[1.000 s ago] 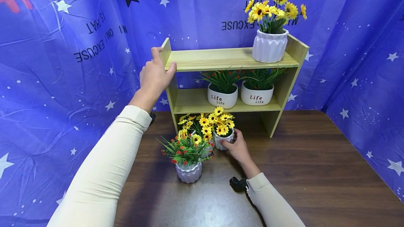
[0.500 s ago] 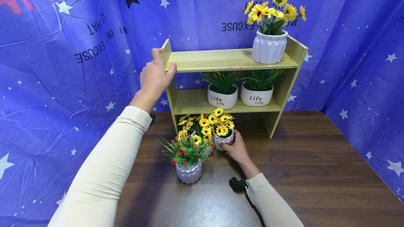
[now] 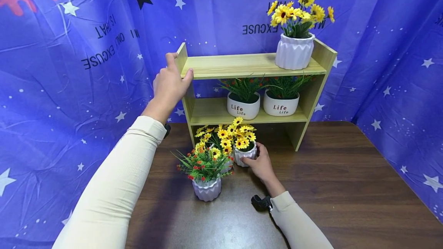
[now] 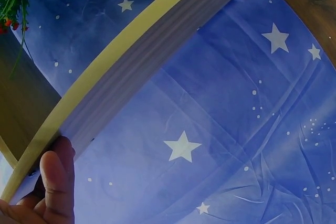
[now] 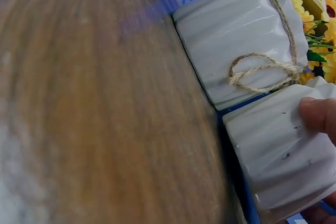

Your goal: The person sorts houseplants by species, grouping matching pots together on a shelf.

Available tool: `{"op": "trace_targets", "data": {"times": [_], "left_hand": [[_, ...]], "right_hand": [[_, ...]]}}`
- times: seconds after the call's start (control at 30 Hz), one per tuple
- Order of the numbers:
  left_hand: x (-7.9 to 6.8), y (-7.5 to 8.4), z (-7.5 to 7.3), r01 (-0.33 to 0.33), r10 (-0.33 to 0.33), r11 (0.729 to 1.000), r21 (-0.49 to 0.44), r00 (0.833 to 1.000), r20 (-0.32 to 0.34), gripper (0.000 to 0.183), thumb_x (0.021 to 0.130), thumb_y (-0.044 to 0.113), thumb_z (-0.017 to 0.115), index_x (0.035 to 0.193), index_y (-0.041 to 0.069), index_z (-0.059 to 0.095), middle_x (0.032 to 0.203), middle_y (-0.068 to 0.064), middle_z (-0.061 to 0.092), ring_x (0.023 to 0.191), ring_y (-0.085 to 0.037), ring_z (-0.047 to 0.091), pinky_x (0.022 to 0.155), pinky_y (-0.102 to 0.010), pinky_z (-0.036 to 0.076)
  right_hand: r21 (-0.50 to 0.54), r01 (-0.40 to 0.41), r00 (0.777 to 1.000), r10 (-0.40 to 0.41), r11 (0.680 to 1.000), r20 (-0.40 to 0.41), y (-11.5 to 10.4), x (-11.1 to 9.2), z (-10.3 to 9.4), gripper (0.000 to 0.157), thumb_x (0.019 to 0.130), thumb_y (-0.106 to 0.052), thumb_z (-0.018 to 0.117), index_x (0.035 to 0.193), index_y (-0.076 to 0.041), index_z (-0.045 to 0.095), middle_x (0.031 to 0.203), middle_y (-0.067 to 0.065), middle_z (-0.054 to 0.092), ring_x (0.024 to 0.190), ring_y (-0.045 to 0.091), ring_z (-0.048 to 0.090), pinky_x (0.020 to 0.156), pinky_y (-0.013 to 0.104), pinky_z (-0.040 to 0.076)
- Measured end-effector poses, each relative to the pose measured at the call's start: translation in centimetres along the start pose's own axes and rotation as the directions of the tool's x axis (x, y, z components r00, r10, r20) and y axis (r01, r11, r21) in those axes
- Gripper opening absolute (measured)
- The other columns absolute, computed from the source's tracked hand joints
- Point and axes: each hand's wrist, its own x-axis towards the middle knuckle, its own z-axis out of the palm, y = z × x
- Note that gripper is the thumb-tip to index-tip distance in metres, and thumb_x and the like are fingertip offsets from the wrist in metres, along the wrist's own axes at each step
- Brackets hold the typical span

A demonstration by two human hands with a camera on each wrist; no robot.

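My left hand (image 3: 171, 83) grips the top left corner of a light wooden shelf (image 3: 228, 64); the left wrist view shows a thumb and finger at its side panel (image 4: 110, 66). Low in front of the shelf, my right hand (image 3: 261, 163) holds a white fluted flowerpot (image 3: 245, 156) with yellow flowers, thumb in front and fingers at the far side. A second white pot (image 5: 239, 45), tied with twine, stands right beside it in the right wrist view. Closer to me is a fluted pot (image 3: 207, 190) of red-and-green plants, partly hiding the second one.
On the top board at the right stands another white pot (image 3: 294, 52) of yellow flowers. Two oval "Life" planters (image 3: 243, 107) occupy the middle board. The brown table (image 3: 346, 187) extends to the right. A blue starred curtain (image 3: 86, 99) hangs behind and at both sides.
The yellow flowers in the right hand's pot have shifted very slightly left. Both hands keep their holds and places.
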Motion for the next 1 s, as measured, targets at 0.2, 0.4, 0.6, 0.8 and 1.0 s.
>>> {"op": "trace_targets", "data": {"times": [0.2,0.4,0.6,0.8,1.0], "left_hand": [[0.1,0.0,0.0,-0.004,0.004,1.000,0.001,1.000,0.003,0.064,0.098,0.049,0.050,0.146,0.014,0.026,0.098,-0.028,0.064,0.081,-0.044,0.065,0.066,-0.054,0.048],[0.0,0.0,0.1,-0.003,0.003,1.000,0.002,1.000,0.007,0.064,0.098,0.049,0.050,0.146,0.014,0.025,0.095,-0.027,0.064,0.079,-0.043,0.064,0.065,-0.053,0.048],[-0.1,0.0,0.0,0.002,-0.002,1.000,0.001,1.000,0.006,0.064,0.098,0.048,0.050,0.145,0.013,0.026,0.096,-0.028,0.064,0.081,-0.044,0.065,0.066,-0.054,0.048],[0.0,0.0,0.0,0.002,-0.002,1.000,0.003,1.000,0.004,0.064,0.097,0.048,0.050,0.145,0.013,0.026,0.096,-0.028,0.064,0.083,-0.045,0.065,0.067,-0.054,0.048],[0.0,0.0,0.0,-0.003,0.003,1.000,0.003,1.000,0.002,0.064,0.097,0.048,0.050,0.145,0.013,0.026,0.095,-0.028,0.064,0.083,-0.045,0.065,0.067,-0.055,0.048]], "right_hand": [[-0.006,-0.006,1.000,0.006,1.000,-0.003,0.0,-0.2,-0.4,0.079,0.075,-0.012,0.085,0.138,0.007,0.041,0.132,0.022,0.045,0.123,0.036,0.047,0.104,0.049,0.038],[0.039,0.010,1.000,-0.009,0.999,-0.018,-0.3,-0.7,-0.9,0.078,0.074,-0.010,0.086,0.136,0.008,0.043,0.130,0.022,0.046,0.120,0.035,0.048,0.102,0.048,0.040],[0.045,0.056,0.997,-0.053,0.997,-0.060,-1.7,-1.3,-1.6,0.078,0.071,-0.009,0.088,0.134,0.007,0.045,0.130,0.020,0.047,0.120,0.034,0.047,0.100,0.048,0.041],[0.101,0.085,0.995,-0.079,0.991,-0.058,-2.9,-1.8,-2.1,0.079,0.071,-0.004,0.088,0.135,0.007,0.043,0.134,0.019,0.043,0.125,0.030,0.042,0.101,0.048,0.043],[0.126,0.143,0.989,-0.137,0.982,-0.058,-4.5,-2.3,-2.7,0.077,0.072,-0.005,0.088,0.134,0.005,0.044,0.134,0.017,0.042,0.127,0.027,0.040,0.100,0.049,0.043]]}}
